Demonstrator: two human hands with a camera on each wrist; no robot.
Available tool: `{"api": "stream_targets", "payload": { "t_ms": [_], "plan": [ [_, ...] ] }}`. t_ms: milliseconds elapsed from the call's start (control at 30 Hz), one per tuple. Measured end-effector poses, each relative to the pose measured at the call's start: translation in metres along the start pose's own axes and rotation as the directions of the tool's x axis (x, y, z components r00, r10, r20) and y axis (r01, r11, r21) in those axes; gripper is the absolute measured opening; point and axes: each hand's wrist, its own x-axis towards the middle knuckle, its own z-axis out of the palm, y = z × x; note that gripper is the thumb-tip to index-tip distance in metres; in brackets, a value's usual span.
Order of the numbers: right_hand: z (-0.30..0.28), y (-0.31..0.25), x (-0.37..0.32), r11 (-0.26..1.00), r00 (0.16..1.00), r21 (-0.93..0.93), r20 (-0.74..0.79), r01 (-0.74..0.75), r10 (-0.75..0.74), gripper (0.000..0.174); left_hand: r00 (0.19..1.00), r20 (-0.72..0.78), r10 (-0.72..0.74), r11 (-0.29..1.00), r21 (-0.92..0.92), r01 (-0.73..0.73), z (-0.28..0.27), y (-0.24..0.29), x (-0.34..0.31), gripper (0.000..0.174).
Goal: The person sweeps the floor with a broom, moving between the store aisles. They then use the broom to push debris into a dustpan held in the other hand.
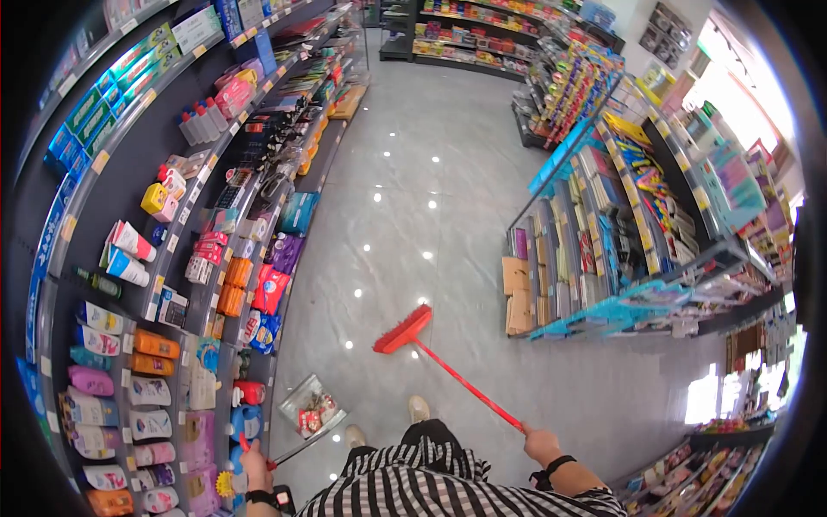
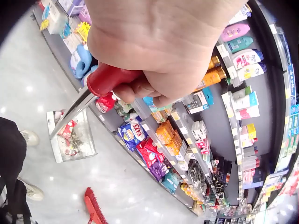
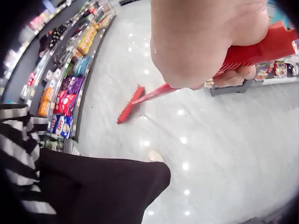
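Note:
A red broom head rests on the grey floor ahead of the feet, its red handle slanting up to the right hand. In the right wrist view the right hand has its fingers curled round the red handle. The left hand holds the red grip of a metal-handled dustpan. Seen from the left wrist, the left hand wraps that red grip, and the dustpan lies on the floor with red and pale litter in it. Broom head and dustpan are apart.
Shelves of bottles and packets run along the left, close to the left hand. A display rack of stationery stands at the right. Grey floor stretches between them towards more shelves. The person's shoes are just behind the broom head.

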Motion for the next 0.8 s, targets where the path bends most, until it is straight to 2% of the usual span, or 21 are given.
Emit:
{"api": "stream_targets", "payload": {
  "t_ms": [100, 200, 267, 333, 367, 433, 500, 533, 600, 633, 733, 800],
  "plan": [
    [0.016, -0.033, -0.062, 0.981, 0.987, 0.106, 0.009, -0.16, 0.16, 0.041, 0.996, 0.085, 0.002, 1.0, 0.003, -0.003, 0.009, 0.009, 0.028, 0.019],
    [0.084, -0.061, -0.12, 0.957, 0.973, 0.18, -0.013, -0.225, 0.231, 0.039, 0.976, 0.218, -0.001, 1.0, -0.013, 0.004, 0.008, 0.001, 0.062, 0.022],
    [0.098, -0.096, -0.162, 0.943, 0.961, 0.189, 0.04, -0.275, 0.272, 0.041, 0.968, 0.25, -0.02, 1.0, 0.026, 0.014, 0.015, 0.014, 0.064, 0.021],
    [0.144, -0.115, -0.203, 0.906, 0.948, 0.28, 0.06, -0.318, 0.314, 0.043, 0.953, 0.301, -0.036, 0.997, 0.078, 0.013, 0.013, 0.004, 0.081, 0.019],
    [0.167, -0.124, -0.22, 0.898, 0.95, 0.321, 0.022, -0.302, 0.311, 0.044, 0.952, 0.302, -0.049, 0.994, 0.108, 0.017, 0.013, 0.0, 0.085, 0.019],
    [0.198, -0.142, -0.251, 0.883, 0.944, 0.337, 0.066, -0.327, 0.324, 0.044, 0.917, 0.398, -0.006, 0.998, 0.066, -0.022, 0.016, 0.002, 0.096, 0.018],
    [0.21, -0.161, -0.264, 0.881, 0.929, 0.298, 0.155, -0.368, 0.335, 0.048, 0.914, 0.406, 0.01, 0.991, 0.12, -0.064, 0.021, 0.013, 0.104, 0.017],
    [0.226, -0.167, -0.261, 0.876, 0.929, 0.31, 0.149, -0.369, 0.338, 0.048, 0.912, 0.409, 0.02, 0.983, 0.158, -0.093, 0.026, 0.018, 0.106, 0.017],
    [0.26, -0.174, -0.25, 0.873, 0.893, 0.255, 0.297, -0.415, 0.338, 0.053, 0.919, 0.394, 0.028, 0.977, 0.185, -0.109, 0.029, 0.029, 0.101, 0.015],
    [0.272, -0.178, -0.245, 0.876, 0.893, 0.247, 0.295, -0.414, 0.339, 0.055, 0.914, 0.405, 0.031, 0.975, 0.19, -0.117, 0.028, 0.036, 0.092, 0.015],
    [0.241, -0.194, -0.232, 0.857, 0.906, 0.317, 0.261, -0.406, 0.332, 0.054, 0.91, 0.412, 0.045, 0.97, 0.199, -0.138, 0.026, 0.048, 0.086, 0.015],
    [0.236, -0.198, -0.203, 0.806, 0.931, 0.465, 0.182, -0.366, 0.318, 0.052, 0.91, 0.412, 0.045, 0.971, 0.197, -0.138, 0.022, 0.044, 0.088, 0.015]
  ]
}}
